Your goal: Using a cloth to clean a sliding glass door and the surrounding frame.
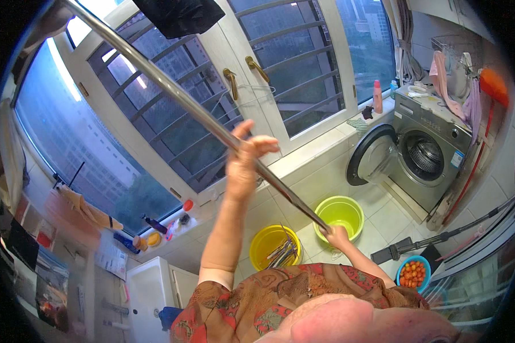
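A long shiny metal pole (pixel 171 88) slants across the view from the top left down to the middle right. My right hand (pixel 336 235) is wrapped round its lower end, above a light green tub (pixel 356 212). Higher up, my left hand (pixel 247 163) lies against the pole with its fingers stretched out and spread; the hand covers a short stretch of the pole. Near the pole's upper part, a black cloth (pixel 180 16) hangs before the windows. The pole's far end runs out of view at the top.
A yellow tub (pixel 257 251) of clothes hangers stands on the floor. At right are a grey washing machine (pixel 406 117) with its round door (pixel 373 154) swung open, a floor mop (pixel 406 247) and a blue basin (pixel 399 268) of orange fruit. A white sink (pixel 149 286) is at left.
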Motion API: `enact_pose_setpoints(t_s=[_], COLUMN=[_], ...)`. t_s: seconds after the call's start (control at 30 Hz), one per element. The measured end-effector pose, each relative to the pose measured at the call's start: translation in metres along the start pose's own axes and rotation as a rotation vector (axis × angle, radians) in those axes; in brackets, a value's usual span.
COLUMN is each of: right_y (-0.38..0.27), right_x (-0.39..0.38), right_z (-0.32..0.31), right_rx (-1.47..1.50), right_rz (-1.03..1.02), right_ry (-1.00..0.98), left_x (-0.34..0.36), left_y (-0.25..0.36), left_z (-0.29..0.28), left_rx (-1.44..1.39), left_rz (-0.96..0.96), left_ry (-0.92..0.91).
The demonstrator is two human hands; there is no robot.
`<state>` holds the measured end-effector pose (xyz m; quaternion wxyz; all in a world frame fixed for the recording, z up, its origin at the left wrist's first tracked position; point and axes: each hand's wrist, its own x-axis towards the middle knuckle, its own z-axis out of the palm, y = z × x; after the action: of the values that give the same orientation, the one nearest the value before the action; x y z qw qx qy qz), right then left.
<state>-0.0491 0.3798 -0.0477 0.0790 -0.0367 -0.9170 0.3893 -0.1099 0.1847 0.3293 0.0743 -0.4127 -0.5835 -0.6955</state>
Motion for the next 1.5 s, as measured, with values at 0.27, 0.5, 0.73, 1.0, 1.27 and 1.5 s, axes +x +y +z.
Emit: enact_pose_setpoints(t_s=[0.27, 0.5, 0.73, 1.0, 1.27, 1.5], right_y=[-0.057, -0.025, -0.041, 0.064, -0.037, -0.129], right_x=[0.009, 0.002, 0.012, -0.005, 0.037, 0.051], right_z=[-0.022, 0.006, 0.02, 0.051, 0.009, -0.054], right_rx=[0.195, 0.359, 0.465, 0.158, 0.38, 0.471], right_rz=[-0.311, -0.13, -0.132, -0.048, -0.056, -0.201], right_ry=[0.127, -0.083, -0.213, -0.074, -0.153, -0.016], left_x=[-0.042, 0.041, 0.026, -0.063, 0.03, 0.08], left_y=[-0.054, 0.012, -0.001, -0.055, 0.003, 0.032], left_z=[0.044, 0.015, 0.026, 0.048, 0.033, 0.03], left_rx=[-0.066, -0.118, -0.012, -0.061, 0.014, 0.084], left_rz=[-0.17, -0.079, 0.021, 0.017, 0.178, 0.155], left_ry=[0.237, 0.145, 0.209, -0.042, -0.077, 0.089])
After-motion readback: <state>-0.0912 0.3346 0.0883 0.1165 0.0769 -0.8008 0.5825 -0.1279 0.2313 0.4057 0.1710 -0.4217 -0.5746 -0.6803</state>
